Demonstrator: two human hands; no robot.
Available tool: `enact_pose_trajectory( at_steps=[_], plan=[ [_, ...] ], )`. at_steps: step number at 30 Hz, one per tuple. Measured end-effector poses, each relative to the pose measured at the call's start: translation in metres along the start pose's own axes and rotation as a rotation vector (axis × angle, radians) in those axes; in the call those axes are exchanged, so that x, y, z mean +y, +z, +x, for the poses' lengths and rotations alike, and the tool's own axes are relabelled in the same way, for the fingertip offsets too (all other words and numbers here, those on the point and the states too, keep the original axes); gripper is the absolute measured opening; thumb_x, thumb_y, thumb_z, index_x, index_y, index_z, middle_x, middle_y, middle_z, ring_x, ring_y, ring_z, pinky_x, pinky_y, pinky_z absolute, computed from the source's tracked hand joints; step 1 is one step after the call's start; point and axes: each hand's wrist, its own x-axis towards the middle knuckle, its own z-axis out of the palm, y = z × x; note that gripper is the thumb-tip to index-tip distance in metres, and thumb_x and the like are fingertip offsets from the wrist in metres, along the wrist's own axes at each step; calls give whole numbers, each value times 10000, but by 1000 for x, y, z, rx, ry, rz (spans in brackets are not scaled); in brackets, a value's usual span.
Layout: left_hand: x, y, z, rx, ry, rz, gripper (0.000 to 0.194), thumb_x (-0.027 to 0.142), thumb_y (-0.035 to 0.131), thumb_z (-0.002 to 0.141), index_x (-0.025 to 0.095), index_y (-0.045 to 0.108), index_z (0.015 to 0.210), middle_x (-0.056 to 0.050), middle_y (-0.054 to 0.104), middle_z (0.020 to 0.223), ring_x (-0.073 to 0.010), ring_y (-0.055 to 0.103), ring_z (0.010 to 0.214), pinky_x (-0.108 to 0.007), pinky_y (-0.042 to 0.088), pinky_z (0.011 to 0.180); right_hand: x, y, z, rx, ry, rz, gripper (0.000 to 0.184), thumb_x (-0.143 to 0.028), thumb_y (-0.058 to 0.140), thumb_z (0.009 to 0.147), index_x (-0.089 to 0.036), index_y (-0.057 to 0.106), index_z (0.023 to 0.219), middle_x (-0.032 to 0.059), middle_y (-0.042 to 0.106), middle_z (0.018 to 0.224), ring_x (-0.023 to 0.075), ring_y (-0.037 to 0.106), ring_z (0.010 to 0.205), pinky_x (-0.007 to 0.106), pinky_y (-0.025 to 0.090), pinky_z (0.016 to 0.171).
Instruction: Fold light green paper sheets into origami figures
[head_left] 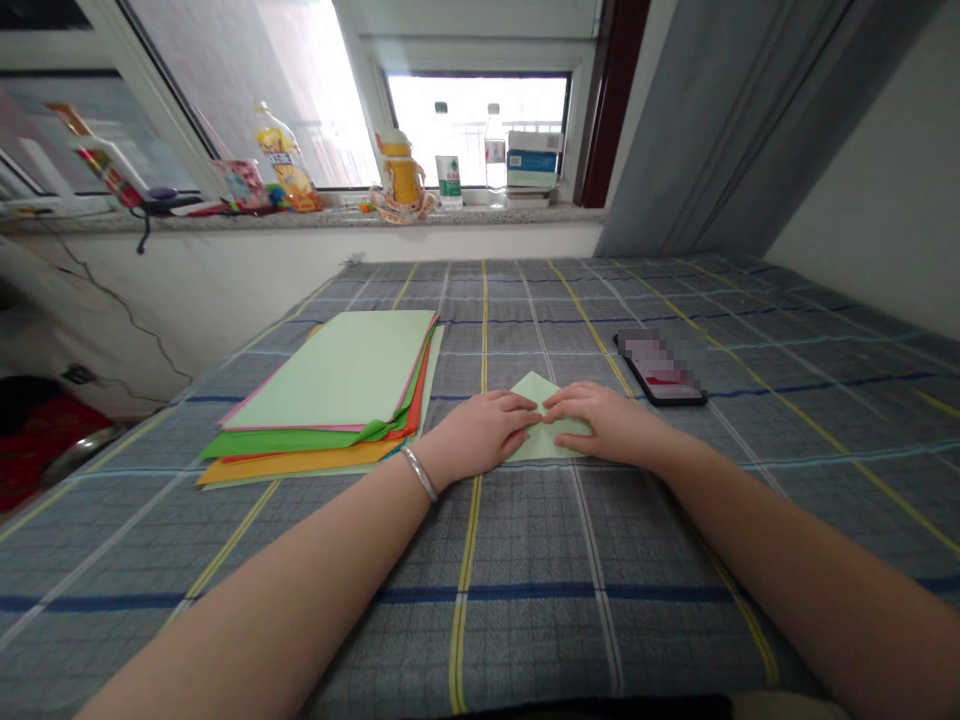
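A small folded sheet of pale green paper (546, 440) lies on the plaid cloth, its pointed top away from me. My left hand (484, 430), with a silver bangle at the wrist, holds its left side, fingertips near the middle. From the right, my right hand (600, 420) holds the other side, thumb and fingers on the paper. The fingertips of both hands almost meet at the centre. Parts of the paper's side edges are hidden under the hands. To the left of my left hand lies a stack of coloured paper (337, 370), pale green on top.
A smartphone (660, 368) lies beyond my right hand. The plaid cloth (525, 640) covers the whole surface. On the windowsill (300, 222) stand an orange drink bottle (285, 160), a yellow cup (403, 175), clear bottles and boxes (532, 162). A grey curtain (705, 130) hangs at right.
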Motion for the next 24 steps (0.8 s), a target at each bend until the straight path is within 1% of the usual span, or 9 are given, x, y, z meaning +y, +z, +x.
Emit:
enact_pose_trajectory(
  at_steps=[5,8,11,13,16,18,21,24],
  plan=[
    [2,-8,-3,-66,14,-23,424,328,520,895,173,533,1289,-107,545,1304,-225,496,1205,-370,359,1065,4,-3,-3,-51,1,-4,521,-487,713,703,-227,653,1150,86,624,1224,252,537,1132,409,421,968],
    [4,-12,-4,-106,6,-28,536,429,568,858,167,500,1321,-125,519,1332,-246,480,1224,-386,350,1068,2,-6,-4,-79,-16,-33,568,-508,722,679,-231,645,1170,82,616,1242,259,540,1131,409,420,969],
    [7,-14,-4,-117,0,-29,608,504,586,826,163,493,1321,-132,512,1335,-261,477,1226,-396,344,1070,-5,-10,-4,-85,-28,-73,482,-465,687,720,-229,658,1140,70,642,1205,248,570,1093,388,429,952],
    [8,-14,-4,-112,1,-30,595,503,584,826,168,502,1310,-128,521,1317,-260,492,1206,-389,359,1057,-11,-12,-3,-89,-42,-113,392,-408,636,765,-225,669,1110,64,665,1162,240,593,1055,370,436,930],
    [9,-14,-4,-101,8,-16,498,414,571,844,178,528,1280,-111,547,1265,-246,531,1145,-365,403,1011,-20,-14,-3,-103,-50,-184,279,-298,550,811,-229,691,1042,57,702,1067,227,631,963,344,448,856],
    [11,-14,-3,-95,9,16,422,340,549,854,184,556,1246,-97,569,1226,-236,548,1108,-354,425,980,-24,-15,-2,-109,-23,-233,259,-247,500,832,-232,701,994,51,719,990,213,650,881,320,445,774],
    [16,-15,-1,-87,-24,77,309,287,487,887,196,617,1152,-77,616,1141,-224,578,1043,-347,448,933,-28,-16,-1,-122,35,-314,245,-244,474,855,-238,700,950,45,728,911,199,653,788,295,405,662],
    [21,-16,2,-72,-133,133,268,304,436,918,186,670,973,-75,656,995,-214,610,934,-330,474,848,-30,-15,0,-123,93,-403,242,-271,448,889,-229,686,898,48,728,851,195,648,733,288,349,590]
  ],
)
